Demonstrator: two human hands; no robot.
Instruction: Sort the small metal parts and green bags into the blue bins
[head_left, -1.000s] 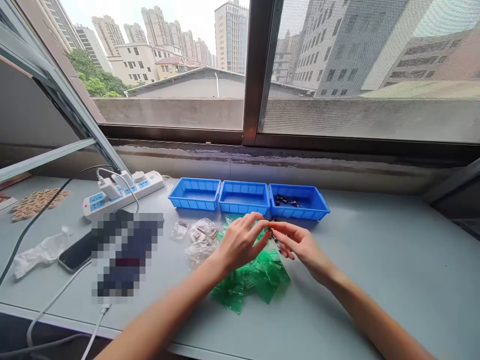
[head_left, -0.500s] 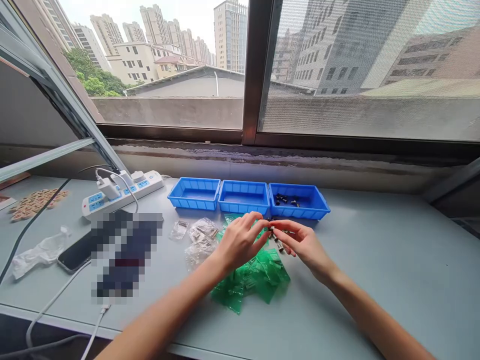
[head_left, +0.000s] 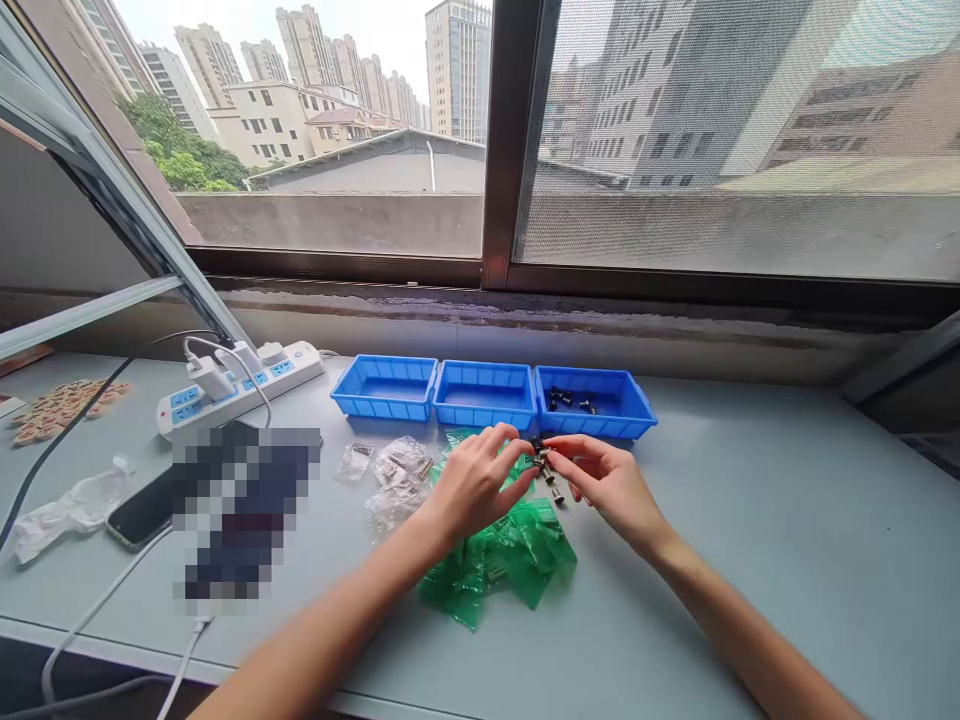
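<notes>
My left hand (head_left: 480, 475) reaches over a heap of green plastic bags (head_left: 517, 555), its thumb and forefinger curved and apart beside a small cluster of screws. Facing it, my right hand (head_left: 607, 490) has thumb and forefinger nearly together at a small metal screw in that cluster; the fingertips partly hide it. Several short silver screws (head_left: 557, 496) with wide heads lie on the table between the two hands, below dark ones. The right-hand blue bin (head_left: 596, 425) holds several dark screws (head_left: 562, 398).
Two more blue bins, the middle one (head_left: 486, 412) and the left one (head_left: 382, 407), stand in the row. Clear plastic bags (head_left: 405, 465) of small parts lie left of my left hand. Further left are phones (head_left: 139, 515), cables, a power strip (head_left: 244, 390) and a ladder (head_left: 142, 190).
The fingertips of my two hands have drawn slightly apart over the screws. My left thumb and forefinger have opened a little. The view has shifted slightly.
</notes>
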